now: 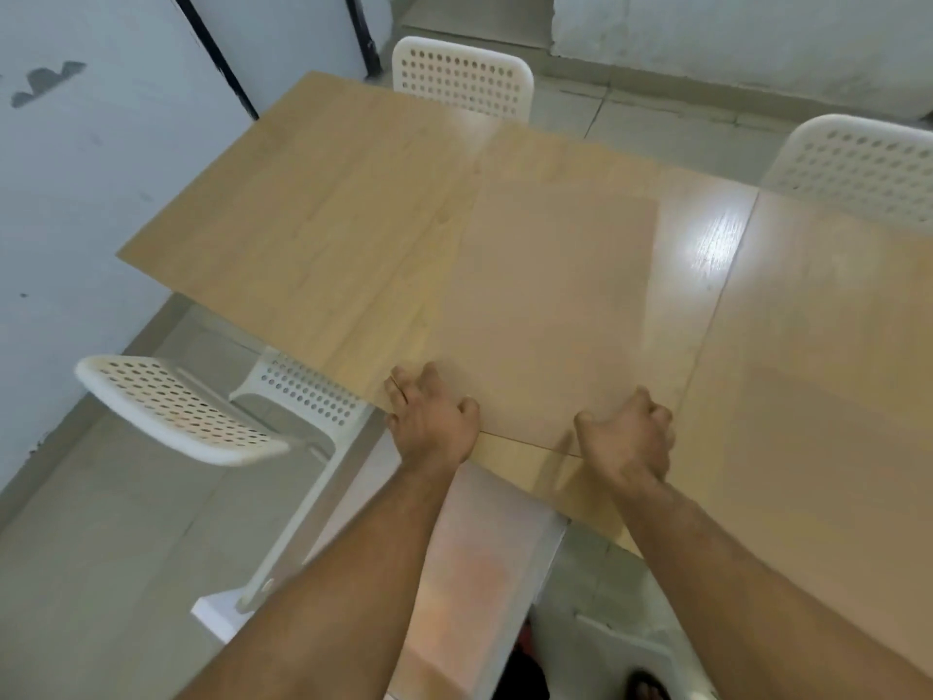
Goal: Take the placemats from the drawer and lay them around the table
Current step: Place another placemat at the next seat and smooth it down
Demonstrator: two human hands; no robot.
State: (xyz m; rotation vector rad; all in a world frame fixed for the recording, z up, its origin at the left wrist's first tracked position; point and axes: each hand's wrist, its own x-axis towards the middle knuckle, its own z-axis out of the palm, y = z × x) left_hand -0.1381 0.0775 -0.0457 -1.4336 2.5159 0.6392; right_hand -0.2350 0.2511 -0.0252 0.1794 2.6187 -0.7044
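The placemat [545, 305] lies flat on the worktop [313, 219], its near edge just inside the worktop's near edge. The left hand [431, 421] sits at the mat's near-left corner and the right hand [628, 439] at its near-right corner. Each hand has its fingers curled onto the mat and seems to grip the edge, though the underside of the grip is hidden. The likeliest slip, I judge, is a skewed mat. It looks thin and smooth on a glossy surface, so if one hand lets go or pushes ahead of the other, it could pivot out of line. Left too close to the edge, it might overhang and droop. A corner could also lift if the fingers drag it on release. The mat is a plain, matte tan rectangle, so close to the worktop's colour that its outline is easy to misread. The worktop is pale wood-grain laminate with seams, and a bright glare patch shows just right of the mat. White plastic chairs with perforated shells stand around it: a left chair [176, 406], a far chair [462, 75] and a right chair [858, 169].
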